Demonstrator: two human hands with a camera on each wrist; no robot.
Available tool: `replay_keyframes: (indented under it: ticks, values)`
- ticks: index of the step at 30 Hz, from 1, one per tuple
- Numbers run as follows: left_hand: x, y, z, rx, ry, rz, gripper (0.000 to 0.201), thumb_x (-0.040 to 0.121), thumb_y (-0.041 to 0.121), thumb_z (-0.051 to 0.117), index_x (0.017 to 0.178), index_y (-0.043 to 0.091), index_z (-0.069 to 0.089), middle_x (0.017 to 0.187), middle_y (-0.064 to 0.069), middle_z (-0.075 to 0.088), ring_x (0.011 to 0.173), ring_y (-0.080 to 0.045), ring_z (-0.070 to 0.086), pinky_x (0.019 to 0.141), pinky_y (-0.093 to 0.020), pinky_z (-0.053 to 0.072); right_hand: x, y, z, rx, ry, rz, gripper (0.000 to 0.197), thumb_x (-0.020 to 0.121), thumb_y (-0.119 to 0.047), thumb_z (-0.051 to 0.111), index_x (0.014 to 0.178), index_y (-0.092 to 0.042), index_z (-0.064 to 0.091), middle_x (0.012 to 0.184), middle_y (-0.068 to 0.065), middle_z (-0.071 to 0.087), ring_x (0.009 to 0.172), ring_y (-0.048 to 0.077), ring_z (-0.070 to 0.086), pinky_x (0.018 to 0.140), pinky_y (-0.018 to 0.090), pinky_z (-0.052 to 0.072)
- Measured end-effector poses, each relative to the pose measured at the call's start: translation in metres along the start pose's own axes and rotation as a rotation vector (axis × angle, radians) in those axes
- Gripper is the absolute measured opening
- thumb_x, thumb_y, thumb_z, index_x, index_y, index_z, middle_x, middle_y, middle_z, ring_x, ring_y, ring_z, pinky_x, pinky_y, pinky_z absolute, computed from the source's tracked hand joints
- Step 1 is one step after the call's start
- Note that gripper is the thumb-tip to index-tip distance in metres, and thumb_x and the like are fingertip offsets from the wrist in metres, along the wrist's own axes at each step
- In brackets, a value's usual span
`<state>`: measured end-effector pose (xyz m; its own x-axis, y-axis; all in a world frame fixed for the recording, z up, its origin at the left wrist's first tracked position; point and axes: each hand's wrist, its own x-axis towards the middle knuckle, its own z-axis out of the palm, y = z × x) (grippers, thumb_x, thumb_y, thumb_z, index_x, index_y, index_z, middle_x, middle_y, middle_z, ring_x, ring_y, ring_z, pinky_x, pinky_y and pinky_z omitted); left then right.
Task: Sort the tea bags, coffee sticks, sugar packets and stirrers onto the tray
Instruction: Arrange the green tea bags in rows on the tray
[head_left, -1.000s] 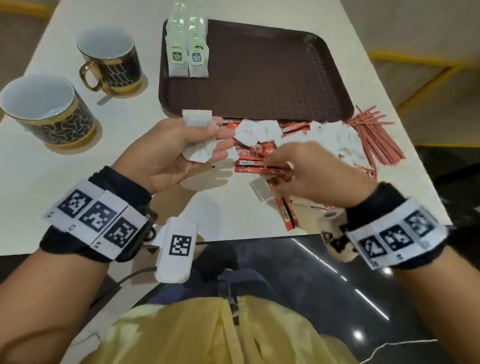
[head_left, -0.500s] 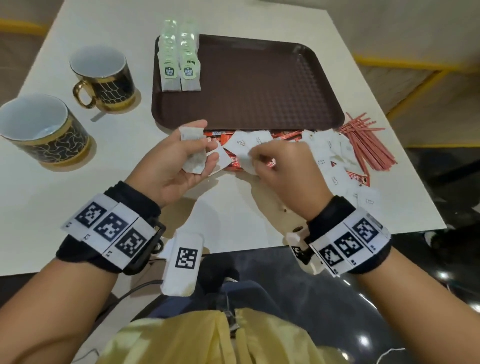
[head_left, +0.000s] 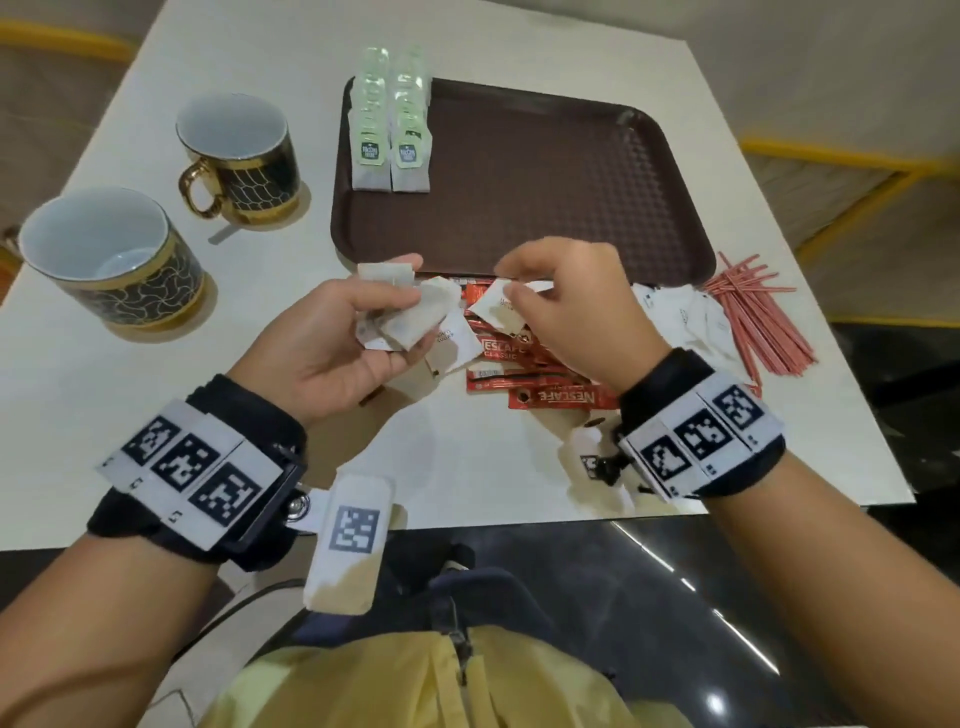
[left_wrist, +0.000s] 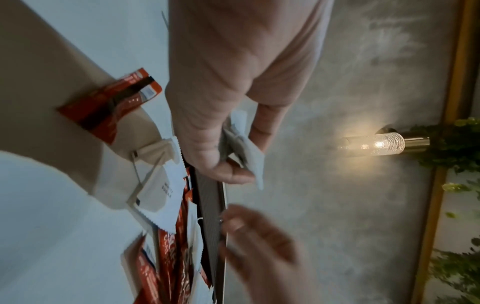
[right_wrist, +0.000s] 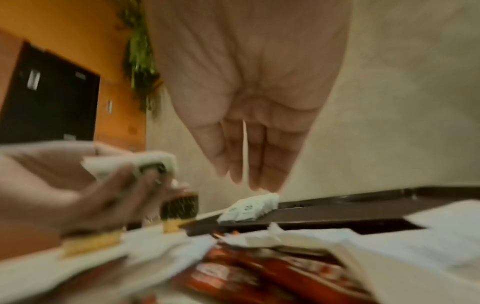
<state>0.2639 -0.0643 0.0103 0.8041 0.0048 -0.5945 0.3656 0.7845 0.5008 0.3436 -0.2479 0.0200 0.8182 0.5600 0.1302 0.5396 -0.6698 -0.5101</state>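
The left hand is clutching a bunch of tea bags at frame centre; the right hand fingers are pinching another tea bag.

It looks like a café or hotel lounge. A white square table bears a dark brown textured plastic serving tray; left of the tray stand two black-and-gold patterned mugs. A glowing crackled-glass wall lamp hangs beside green leafy plants.
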Motion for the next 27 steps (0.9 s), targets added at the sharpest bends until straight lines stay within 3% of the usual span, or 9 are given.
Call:
replay_keyframes:
  ticks: [2, 3, 5, 7, 11, 13, 16, 22, 27]
  values:
    - [-0.002, 0.002, 0.0, -0.007, -0.003, 0.01, 0.045, 0.081, -0.001, 0.059, 0.123, 0.014, 0.065, 0.122, -0.018, 0.062, 0.096, -0.024, 0.066, 0.069, -0.026, 0.059, 0.003, 0.015, 0.008, -0.191, -0.225, 0.032, 0.022, 0.092, -0.028, 0.062, 0.111, -0.017, 0.067, 0.111, 0.002, 0.064, 0.104, 0.019, 0.06, 0.09, 0.034, 0.05]
    - [-0.002, 0.003, -0.001, -0.01, -0.003, 0.01, 0.049, 0.076, -0.001, 0.061, 0.123, 0.015, 0.065, 0.121, -0.017, 0.063, 0.094, -0.023, 0.067, 0.067, -0.025, 0.059, 0.001, 0.018, 0.013, -0.239, -0.301, 0.012, 0.016, 0.092, -0.031, 0.062, 0.099, -0.017, 0.065, 0.103, 0.001, 0.061, 0.096, 0.021, 0.059, 0.083, 0.035, 0.05]
    - [-0.001, 0.004, -0.004, -0.004, 0.013, 0.013, 0.056, 0.07, 0.001, 0.065, 0.123, 0.016, 0.065, 0.12, -0.016, 0.064, 0.096, -0.022, 0.066, 0.064, -0.025, 0.059, -0.007, 0.016, 0.023, -0.29, -0.34, -0.067, 0.022, 0.092, -0.03, 0.061, 0.078, -0.017, 0.051, 0.089, -0.001, 0.051, 0.083, 0.021, 0.053, 0.07, 0.035, 0.048]
    - [0.0, 0.006, -0.007, -0.005, 0.021, 0.021, 0.055, 0.068, 0.004, 0.068, 0.122, 0.014, 0.065, 0.117, -0.013, 0.065, 0.095, -0.019, 0.067, 0.063, -0.024, 0.058, -0.016, 0.011, 0.029, -0.296, -0.327, -0.124, 0.02, 0.092, -0.026, 0.059, 0.078, -0.018, 0.048, 0.089, -0.002, 0.05, 0.084, 0.021, 0.05, 0.069, 0.038, 0.048]
    - [-0.001, 0.011, -0.012, 0.049, 0.008, 0.046, 0.043, 0.069, 0.006, 0.066, 0.112, 0.008, 0.061, 0.078, -0.007, 0.073, 0.07, -0.012, 0.072, 0.055, -0.019, 0.055, -0.029, 0.001, 0.03, -0.286, -0.428, -0.163, 0.016, 0.093, -0.029, 0.058, 0.086, -0.014, 0.057, 0.097, -0.002, 0.052, 0.088, 0.019, 0.049, 0.074, 0.037, 0.049]
    - [-0.001, 0.014, -0.013, 0.059, 0.016, 0.059, 0.045, 0.069, 0.006, 0.066, 0.113, 0.006, 0.061, 0.076, -0.006, 0.073, 0.069, -0.012, 0.072, 0.055, -0.019, 0.055, -0.024, 0.001, 0.026, -0.224, -0.388, -0.147, 0.018, 0.094, -0.028, 0.055, 0.091, -0.012, 0.062, 0.099, -0.001, 0.056, 0.088, 0.018, 0.053, 0.077, 0.037, 0.05]
    - [0.003, 0.017, -0.014, 0.017, 0.029, 0.063, 0.05, 0.067, 0.004, 0.068, 0.117, 0.01, 0.066, 0.095, -0.009, 0.067, 0.082, -0.013, 0.068, 0.06, -0.02, 0.057, -0.004, 0.006, 0.019, -0.233, -0.231, -0.047, 0.023, 0.097, -0.025, 0.053, 0.105, -0.008, 0.067, 0.106, 0.004, 0.061, 0.097, 0.021, 0.058, 0.083, 0.035, 0.05]
    - [0.007, 0.017, -0.009, 0.04, 0.018, 0.033, 0.028, 0.093, 0.001, 0.053, 0.114, 0.014, 0.065, 0.103, -0.01, 0.075, 0.087, -0.017, 0.073, 0.071, -0.028, 0.061, 0.0, 0.018, 0.026, -0.4, -0.274, 0.103, 0.018, 0.097, -0.011, 0.043, 0.083, -0.011, 0.054, 0.089, 0.005, 0.054, 0.081, 0.023, 0.055, 0.062, 0.024, 0.033]
    - [0.009, 0.018, -0.009, 0.052, 0.049, 0.027, 0.034, 0.092, -0.001, 0.054, 0.119, 0.017, 0.065, 0.107, -0.009, 0.072, 0.085, -0.017, 0.071, 0.063, -0.028, 0.059, 0.009, 0.014, 0.024, -0.288, -0.08, 0.156, 0.021, 0.098, -0.016, 0.049, 0.095, -0.004, 0.066, 0.087, 0.01, 0.066, 0.078, 0.026, 0.064, 0.072, 0.037, 0.055]
